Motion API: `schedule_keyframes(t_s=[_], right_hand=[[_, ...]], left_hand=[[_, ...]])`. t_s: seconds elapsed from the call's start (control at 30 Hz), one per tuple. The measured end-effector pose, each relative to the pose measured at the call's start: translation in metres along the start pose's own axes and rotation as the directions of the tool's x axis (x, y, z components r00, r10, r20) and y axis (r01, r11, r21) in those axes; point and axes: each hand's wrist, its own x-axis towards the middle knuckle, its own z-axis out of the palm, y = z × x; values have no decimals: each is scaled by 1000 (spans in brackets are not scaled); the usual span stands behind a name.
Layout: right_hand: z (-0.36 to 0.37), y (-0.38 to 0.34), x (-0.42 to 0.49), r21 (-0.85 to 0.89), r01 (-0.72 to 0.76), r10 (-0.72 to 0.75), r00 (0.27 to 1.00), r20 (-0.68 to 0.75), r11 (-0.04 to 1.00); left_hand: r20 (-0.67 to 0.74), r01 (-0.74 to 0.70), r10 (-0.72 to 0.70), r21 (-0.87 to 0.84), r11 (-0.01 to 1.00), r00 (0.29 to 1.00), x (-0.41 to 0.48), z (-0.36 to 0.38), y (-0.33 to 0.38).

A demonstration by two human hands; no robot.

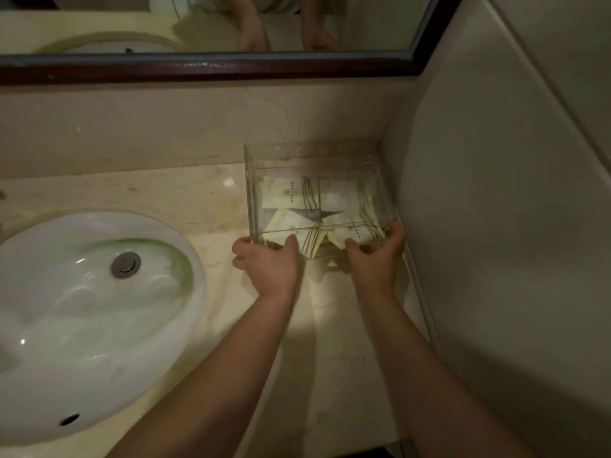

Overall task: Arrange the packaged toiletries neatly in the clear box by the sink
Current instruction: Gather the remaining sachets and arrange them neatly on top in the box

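My left hand (269, 264) and right hand (377, 256) clamp the near corners of the clear box (253, 193), right of the sink (92, 319). The toiletry packets (325, 206) inside seem overlapped and crooked, so tidying remains.

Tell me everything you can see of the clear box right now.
The clear box is a see-through, plastic-looking rectangular container, open on top, upright on the beige countertop in the corner by the wall, right of the sink. Pale packaged toiletries lie inside, overlapping at odd angles. The left hand holds its near left corner, the right hand its near right corner.
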Motion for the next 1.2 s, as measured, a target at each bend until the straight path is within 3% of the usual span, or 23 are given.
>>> schedule_keyframes(t_s=[0.07, 0.13, 0.2, 0.33, 0.57, 0.73, 0.87, 1.0, 1.13, 1.2], right_hand=[[-5, 8, -1, 83, 9, -13, 999, 46, 996], [-9, 14, 3, 141, -6, -4, 998, 68, 990], [-11, 17, 8, 150, -31, 20, 997, 75, 988], [-12, 17, 10, 79, -27, 22, 998, 66, 996], [-9, 18, 14, -6, 36, -36, 999, 14, 999], [-7, 13, 17, -56, 62, -62, 998, -10, 997], [-3, 4, 17, -112, 41, -46, 998, -42, 993], [6, -5, 17, -129, -1, -9, 997, -78, 992], [5, -1, 13, -72, 9, -11, 1000, -26, 997], [-3, 9, 10, -18, 22, -21, 998, 55, 1000]], left_hand=[[-26, -305, 310, 120, 945, 950, -6, -7, -10], [128, -598, 589, 292, 746, 798, -7, -14, -22], [292, -743, 690, 369, 558, 663, -3, -16, -30], [345, -796, 733, 409, 445, 587, 4, -11, -23], [336, -751, 681, 421, 509, 650, 4, 8, -7], [388, -752, 707, 582, 310, 591, 5, 10, -7], [351, -675, 685, 682, 281, 639, 1, 7, -20], [369, -615, 560, 707, 350, 742, -9, 12, -22], [320, -695, 642, 522, 495, 697, -4, -7, -23], [231, -656, 640, 491, 574, 733, 3, -18, -29]])
